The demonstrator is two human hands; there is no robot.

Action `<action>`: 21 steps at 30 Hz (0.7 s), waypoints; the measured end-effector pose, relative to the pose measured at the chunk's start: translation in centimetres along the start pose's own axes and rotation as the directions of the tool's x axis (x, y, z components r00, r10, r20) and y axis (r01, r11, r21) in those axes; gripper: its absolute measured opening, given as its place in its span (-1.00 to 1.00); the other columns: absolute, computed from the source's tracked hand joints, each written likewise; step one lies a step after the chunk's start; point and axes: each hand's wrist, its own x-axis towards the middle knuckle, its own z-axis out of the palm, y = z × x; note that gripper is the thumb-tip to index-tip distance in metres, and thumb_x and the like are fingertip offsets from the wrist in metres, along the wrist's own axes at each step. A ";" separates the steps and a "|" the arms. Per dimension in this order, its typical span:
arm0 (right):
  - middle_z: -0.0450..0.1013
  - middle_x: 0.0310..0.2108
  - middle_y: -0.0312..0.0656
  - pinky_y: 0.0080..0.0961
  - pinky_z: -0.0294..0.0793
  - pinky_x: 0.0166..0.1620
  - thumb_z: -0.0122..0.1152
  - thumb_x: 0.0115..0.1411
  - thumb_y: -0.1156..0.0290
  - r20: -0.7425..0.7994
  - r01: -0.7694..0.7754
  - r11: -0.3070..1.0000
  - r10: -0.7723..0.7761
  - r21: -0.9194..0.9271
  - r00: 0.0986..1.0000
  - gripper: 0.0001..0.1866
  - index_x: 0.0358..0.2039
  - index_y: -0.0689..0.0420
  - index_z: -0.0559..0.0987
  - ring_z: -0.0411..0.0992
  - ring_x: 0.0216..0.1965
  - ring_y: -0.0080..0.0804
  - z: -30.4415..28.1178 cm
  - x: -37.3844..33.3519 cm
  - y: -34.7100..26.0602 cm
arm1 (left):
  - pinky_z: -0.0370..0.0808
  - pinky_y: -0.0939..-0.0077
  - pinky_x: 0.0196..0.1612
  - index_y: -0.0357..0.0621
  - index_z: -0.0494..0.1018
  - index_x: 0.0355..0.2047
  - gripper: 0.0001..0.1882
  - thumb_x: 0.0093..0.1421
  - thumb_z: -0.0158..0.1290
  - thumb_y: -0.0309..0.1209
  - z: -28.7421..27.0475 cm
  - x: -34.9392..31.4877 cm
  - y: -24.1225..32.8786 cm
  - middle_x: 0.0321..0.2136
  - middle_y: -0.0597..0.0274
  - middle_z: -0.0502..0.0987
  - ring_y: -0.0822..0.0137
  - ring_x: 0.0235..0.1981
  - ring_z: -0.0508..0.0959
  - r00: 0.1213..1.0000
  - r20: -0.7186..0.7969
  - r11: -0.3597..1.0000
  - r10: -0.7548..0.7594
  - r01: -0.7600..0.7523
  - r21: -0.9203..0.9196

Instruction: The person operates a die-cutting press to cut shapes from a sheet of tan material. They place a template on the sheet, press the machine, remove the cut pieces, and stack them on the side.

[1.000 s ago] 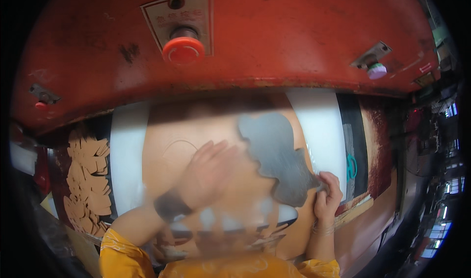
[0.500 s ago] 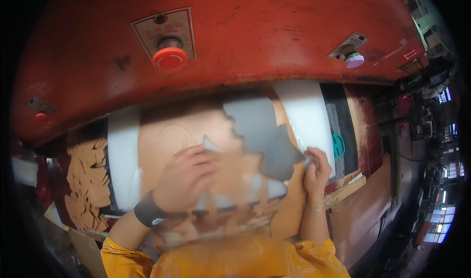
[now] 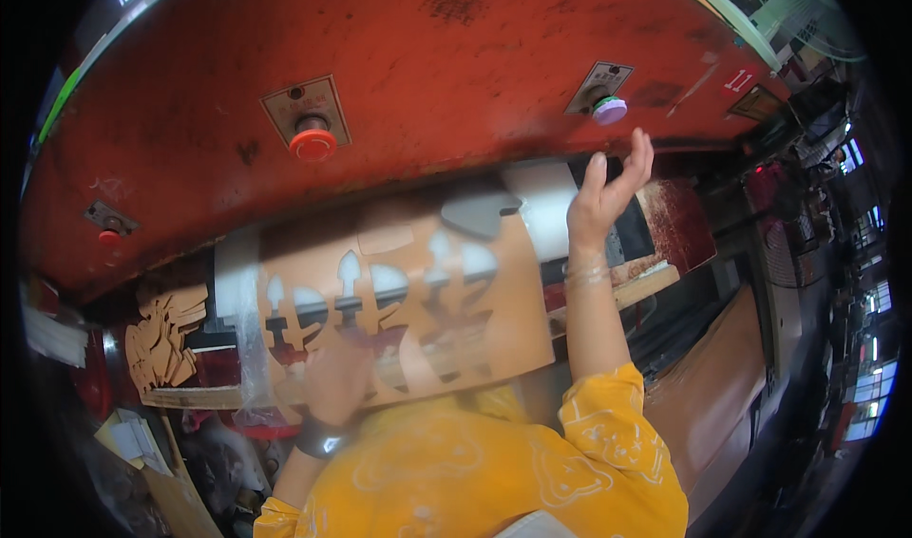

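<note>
A tan leather-like sheet (image 3: 513, 320), with several rows of shaped holes, lies over the work surface and hangs past its front edge. My left hand (image 3: 337, 381) is at the sheet's near left part, smeared by motion, so its fingers and anything in them cannot be made out. My right hand (image 3: 611, 196) is raised off the sheet with its fingers stretched out and nothing in them. Just beyond its fingertips is a lavender push button (image 3: 609, 111) on the red machine front. A smooth grey piece (image 3: 472, 217) lies at the sheet's far edge.
The red machine body (image 3: 408, 73) spans the far side, with a red mushroom button (image 3: 313, 144) and a smaller red button (image 3: 110, 236). Cut tan pieces (image 3: 166, 339) are heaped at the left. A wooden strip (image 3: 646, 286) runs along the front edge.
My right hand has let go of the sheet's right side and risen toward the lavender button. My left hand has come nearer me. The sheet has shifted and the large grey patch shows much smaller.
</note>
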 end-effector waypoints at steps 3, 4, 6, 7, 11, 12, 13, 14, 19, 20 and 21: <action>-0.06 0.25 0.12 -0.14 -0.14 0.28 0.04 0.21 0.30 -0.134 0.124 0.992 -0.119 0.022 0.984 -0.37 0.23 0.24 0.12 -0.12 0.29 0.01 1.8 3.5 -2.3 | 0.29 0.19 -0.32 -0.14 0.48 -0.50 -0.83 0.10 0.02 -0.32 -0.4 -0.1 0.5 -0.55 0.11 0.47 0.05 -0.43 0.43 0.977 -0.172 0.988 0.124 -0.138 -0.067; -0.07 0.25 0.13 -0.10 -0.16 0.28 0.05 0.21 0.25 -0.178 0.137 0.989 -0.125 0.057 0.976 -0.35 0.24 0.23 0.11 -0.13 0.29 0.04 2.4 4.3 -2.8 | 0.30 0.19 -0.31 -0.14 0.49 -0.51 -0.84 0.08 0.03 -0.33 -0.4 -0.2 0.7 -0.55 0.11 0.47 0.07 -0.42 0.44 0.976 -0.168 0.987 0.138 -0.149 -0.060; -0.06 0.26 0.11 0.01 -0.17 0.26 0.06 0.18 0.13 -0.075 0.117 0.961 -0.140 -0.248 0.987 -0.30 0.24 0.19 0.13 -0.15 0.30 0.08 3.0 4.8 -3.6 | 0.31 0.20 -0.27 -0.15 0.49 -0.52 -0.85 0.06 0.05 -0.34 -0.3 -0.6 0.9 -0.54 0.11 0.47 0.08 -0.40 0.45 0.975 -0.182 0.988 0.128 -0.141 -0.063; -0.05 0.26 0.10 0.01 -0.17 0.27 0.07 0.17 0.14 -0.108 0.150 0.958 -0.181 -0.244 0.978 -0.30 0.24 0.18 0.13 -0.15 0.30 0.08 2.7 4.6 -3.5 | 0.32 0.20 -0.25 -0.16 0.50 -0.52 -0.85 0.05 0.06 -0.35 -0.1 -0.7 0.8 -0.53 0.11 0.48 0.08 -0.38 0.45 0.973 -0.202 0.990 0.108 -0.125 -0.069; -0.06 0.25 0.12 -0.04 -0.19 0.28 0.12 0.15 0.22 -0.046 0.106 0.994 -0.107 -0.027 0.993 -0.29 0.24 0.20 0.12 -0.15 0.30 0.07 -1.9 0.5 -1.4 | 0.33 0.22 -0.18 -0.21 0.50 -0.51 -0.88 0.03 0.08 -0.40 0.9 -1.0 0.3 -0.49 0.08 0.52 0.06 -0.34 0.47 0.978 -0.208 0.993 -0.028 0.005 -0.114; -0.06 0.25 0.14 -0.11 -0.18 0.29 0.10 0.17 0.29 -0.013 0.059 0.998 -0.059 -0.023 0.998 -0.33 0.24 0.23 0.12 -0.13 0.29 0.03 -3.7 -1.1 -0.6 | 0.33 0.22 -0.18 -0.22 0.50 -0.51 -0.88 0.03 0.08 -0.42 1.0 -1.1 0.2 -0.49 0.08 0.52 0.06 -0.34 0.47 0.977 -0.209 0.994 -0.038 0.016 -0.105; -0.04 0.24 0.13 -0.16 -0.14 0.29 0.08 0.19 0.35 0.035 0.035 0.998 -0.034 -0.043 0.999 -0.36 0.23 0.24 0.12 -0.10 0.28 -0.01 -5.5 -2.7 0.1 | 0.34 0.24 -0.19 -0.21 0.50 -0.53 -0.89 0.03 0.09 -0.42 1.0 -1.0 0.1 -0.50 0.08 0.52 0.07 -0.35 0.47 0.976 -0.214 0.993 -0.042 0.018 -0.114; 0.05 0.21 0.10 -0.19 -0.06 0.26 0.07 0.20 0.36 0.107 0.017 0.999 -0.012 -0.040 0.994 -0.40 0.21 0.24 0.15 -0.01 0.24 -0.01 -7.4 -4.2 0.8 | 0.34 0.24 -0.21 -0.21 0.50 -0.54 -0.89 0.03 0.10 -0.42 1.0 -1.1 0.1 -0.50 0.08 0.51 0.07 -0.35 0.47 0.973 -0.231 0.992 -0.030 0.002 -0.122; 0.46 -0.25 -0.07 -0.22 0.23 0.02 0.12 0.13 0.33 0.707 -0.274 0.894 0.449 -0.355 0.546 -0.82 -0.33 0.15 0.56 0.36 -0.14 -0.09 -14.1 -9.6 1.4 | 0.36 0.22 -0.28 -0.19 0.49 -0.57 -0.86 0.03 0.12 -0.38 0.9 -1.2 0.4 -0.54 0.08 0.50 0.07 -0.39 0.47 0.964 -0.266 0.994 -0.010 -0.019 -0.106; 0.47 -0.36 -0.10 -0.22 0.29 -0.05 0.15 0.08 0.33 0.768 -0.004 0.916 0.339 -0.402 0.544 -0.85 -0.42 0.11 0.59 0.39 -0.19 -0.08 -14.9 -10.5 1.2 | 0.36 0.21 -0.28 -0.19 0.49 -0.58 -0.85 0.03 0.13 -0.38 1.0 -1.2 0.2 -0.55 0.08 0.49 0.06 -0.39 0.47 0.969 -0.246 0.995 0.002 -0.026 -0.096; 0.46 -0.38 -0.10 -0.22 0.31 -0.08 0.16 0.07 0.33 0.750 0.060 0.956 0.186 -0.287 0.635 -0.85 -0.43 0.12 0.59 0.40 -0.21 -0.07 -15.4 -10.7 1.4 | 0.36 0.19 -0.29 -0.19 0.49 -0.59 -0.84 0.03 0.13 -0.37 1.2 -1.2 0.0 -0.56 0.08 0.49 0.05 -0.40 0.47 0.973 -0.228 0.996 0.012 -0.033 -0.086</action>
